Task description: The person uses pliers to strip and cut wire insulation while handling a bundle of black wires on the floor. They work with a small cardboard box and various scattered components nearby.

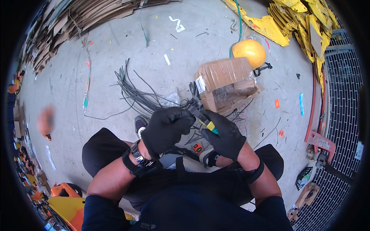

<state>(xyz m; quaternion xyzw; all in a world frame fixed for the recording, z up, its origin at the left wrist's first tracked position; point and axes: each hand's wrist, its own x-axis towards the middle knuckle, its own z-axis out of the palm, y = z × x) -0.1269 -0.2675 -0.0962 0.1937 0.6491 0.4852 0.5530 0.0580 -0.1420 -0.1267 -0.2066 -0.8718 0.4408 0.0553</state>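
My right hand, in a black glove, is closed around a utility knife with a dark, yellow and green body that points up and left. My left hand, gloved too, is closed beside the knife's front end; what its fingers pinch is hidden. Beyond my hands a bundle of dark cables fans out over the concrete floor. A clear plastic bag lies by the cables. To the right of them stands an open cardboard box with thin wire strands inside.
A yellow hard hat rests behind the box. Yellow plastic panels are piled at the upper right, flattened cardboard at the upper left. Cut cable pieces and an orange tape measure lie near my feet. Metal grating runs along the right.
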